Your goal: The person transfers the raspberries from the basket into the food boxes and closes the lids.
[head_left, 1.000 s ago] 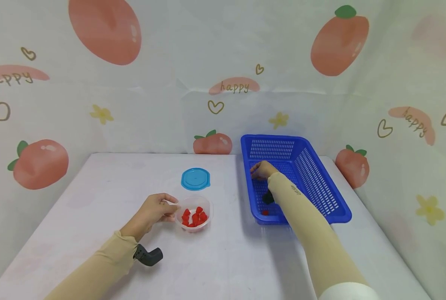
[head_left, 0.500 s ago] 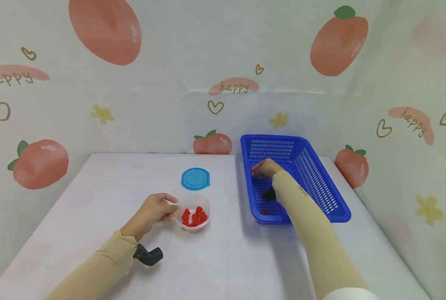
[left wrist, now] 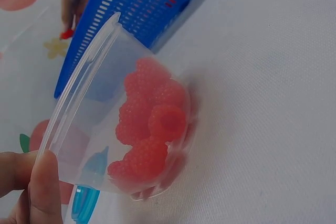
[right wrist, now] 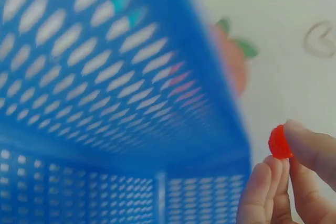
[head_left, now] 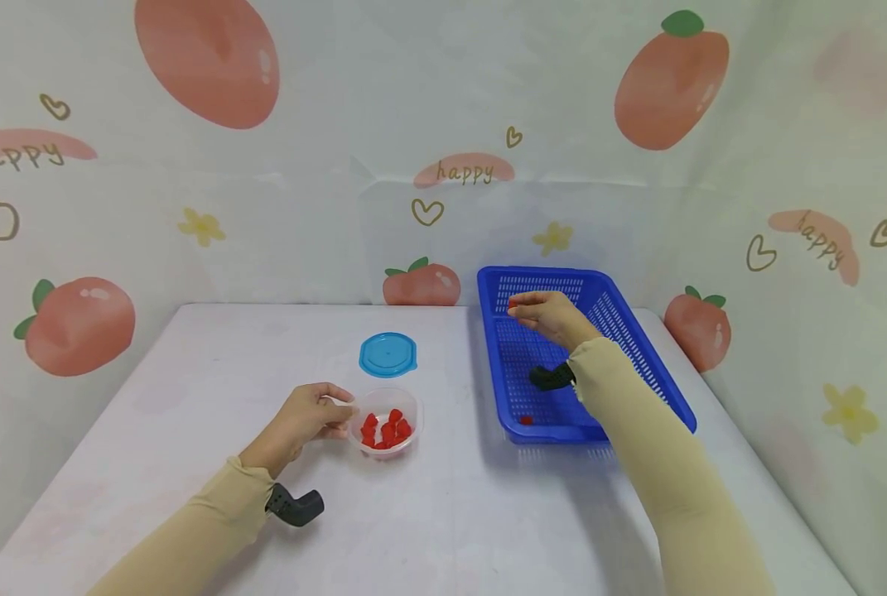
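Between thumb and fingertips my right hand [head_left: 551,316] pinches a red raspberry [right wrist: 280,142], held up over the far part of the blue basket [head_left: 491,364]. My left hand [head_left: 310,418] grips the rim of a clear plastic tub [left wrist: 86,145] at its left side, thumb and finger on either side of the wall. Several raspberries [left wrist: 139,114] lie at the bottom of the tub, which stands on the table. One more raspberry [head_left: 526,420] sits in the near left corner of the basket.
A blue lid [head_left: 388,355] lies flat on the white table [head_left: 443,530], just behind the tub. The basket's slotted walls rise at the right, close to the printed backdrop [head_left: 324,223]. Black wrist mounts [head_left: 295,506] stick out from both wrists.
My right hand has risen from the basket's floor near its left wall, bringing a raspberry up, and moved slightly right and away. The left hand and tub have stayed put.
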### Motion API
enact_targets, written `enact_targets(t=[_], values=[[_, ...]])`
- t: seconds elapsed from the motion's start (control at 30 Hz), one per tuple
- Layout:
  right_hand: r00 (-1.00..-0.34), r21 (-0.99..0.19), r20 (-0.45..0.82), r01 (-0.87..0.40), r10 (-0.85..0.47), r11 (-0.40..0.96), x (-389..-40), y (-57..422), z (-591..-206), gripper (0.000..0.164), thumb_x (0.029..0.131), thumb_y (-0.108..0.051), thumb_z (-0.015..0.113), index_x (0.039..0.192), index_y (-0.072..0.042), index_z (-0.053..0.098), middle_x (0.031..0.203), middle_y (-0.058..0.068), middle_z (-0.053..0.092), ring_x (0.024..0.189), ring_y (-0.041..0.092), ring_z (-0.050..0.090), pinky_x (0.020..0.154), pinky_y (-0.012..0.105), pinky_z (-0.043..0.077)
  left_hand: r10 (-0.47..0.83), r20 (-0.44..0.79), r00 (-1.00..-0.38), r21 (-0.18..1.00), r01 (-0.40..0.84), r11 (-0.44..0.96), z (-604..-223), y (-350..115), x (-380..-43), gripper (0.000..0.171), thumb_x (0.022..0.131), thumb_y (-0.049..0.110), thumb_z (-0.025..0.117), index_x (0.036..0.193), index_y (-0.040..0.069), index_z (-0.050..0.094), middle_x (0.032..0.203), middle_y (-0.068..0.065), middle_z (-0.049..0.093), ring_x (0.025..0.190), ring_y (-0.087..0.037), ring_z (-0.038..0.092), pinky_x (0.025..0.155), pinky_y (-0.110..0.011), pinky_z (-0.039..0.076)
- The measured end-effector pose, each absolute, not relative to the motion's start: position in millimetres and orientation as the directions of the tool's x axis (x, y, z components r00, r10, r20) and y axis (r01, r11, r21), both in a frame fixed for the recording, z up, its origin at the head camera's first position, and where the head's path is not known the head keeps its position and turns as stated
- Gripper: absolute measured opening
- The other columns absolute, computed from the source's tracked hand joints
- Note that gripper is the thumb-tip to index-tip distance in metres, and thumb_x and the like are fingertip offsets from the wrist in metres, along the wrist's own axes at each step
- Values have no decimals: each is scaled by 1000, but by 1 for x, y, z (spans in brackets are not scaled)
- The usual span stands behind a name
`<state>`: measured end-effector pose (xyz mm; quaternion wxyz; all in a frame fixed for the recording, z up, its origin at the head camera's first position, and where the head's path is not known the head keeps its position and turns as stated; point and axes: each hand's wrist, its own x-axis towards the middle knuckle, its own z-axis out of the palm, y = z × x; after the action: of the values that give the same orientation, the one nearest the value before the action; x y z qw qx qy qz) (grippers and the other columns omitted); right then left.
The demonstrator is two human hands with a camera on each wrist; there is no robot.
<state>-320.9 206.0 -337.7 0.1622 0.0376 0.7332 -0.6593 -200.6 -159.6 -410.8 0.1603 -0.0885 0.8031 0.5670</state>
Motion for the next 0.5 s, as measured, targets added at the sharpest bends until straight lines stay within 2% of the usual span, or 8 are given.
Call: enact_targets(t=[0.07,0.13,0.3,0.5], values=[[-951,-964,-262,248,-166,101,-315,204,-330,48,97,1,51,142,6,38,145,21,38,130,26,45,115,37,34,39,-359,-933,882,-325,341,-412,-160,-201,33,90,12,67,117,-4,56,73,-6,59,62,-14,56,59,-21,56],[-957,-971,-234,221,-171,92,-308,201,-325,47,97,0,52,142,6,38,142,18,41,132,27,44,115,38,33,35,-363,-931,880,-330,342,-412,-160,-202,33,90,12,67,117,-3,56,73,-6,59,62,-14,56,60,-21,56],[-964,-985,-170,160,-207,65,-288,192,-315,46,96,-3,55,139,7,42,125,7,53,115,17,53,113,35,37,29,-366,-930,876,-333,350,-413,-160,-202,33,90,12,66,117,-3,56,73,-6,59,63,-15,56,60,-21,56],[-964,-994,-93,102,-249,-27,-261,177,-308,32,95,0,57,126,4,51,107,0,56,105,13,57,93,19,50,35,-360,-932,879,-327,348,-412,-160,-201,33,90,12,67,117,-3,56,73,-6,59,63,-15,56,60,-22,56]])
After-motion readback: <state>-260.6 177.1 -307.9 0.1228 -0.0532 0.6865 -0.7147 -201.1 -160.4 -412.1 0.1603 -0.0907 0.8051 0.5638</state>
